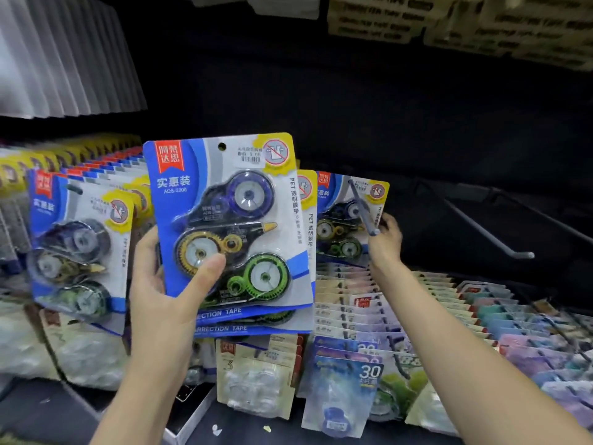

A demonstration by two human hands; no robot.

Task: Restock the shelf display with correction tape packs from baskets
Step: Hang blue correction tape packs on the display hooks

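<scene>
Your left hand gripped a small stack of correction tape packs from below, thumb pressed across the front of the top card and fingers curled behind. At least two packs sat in that stack, the lower one peeking out beneath with its printed bottom edge showing. You held them upright in the middle of the scene, in front of the shelf. Your right hand reached farther in and to the right, fingers curled round the edge of a single pack threaded on a metal peg hook. A full row of the same packs hung on the left. To the right, a bare hook jutted out from the dark back panel. Below, rows of other carded stationery lay stacked toward the near right.
</scene>
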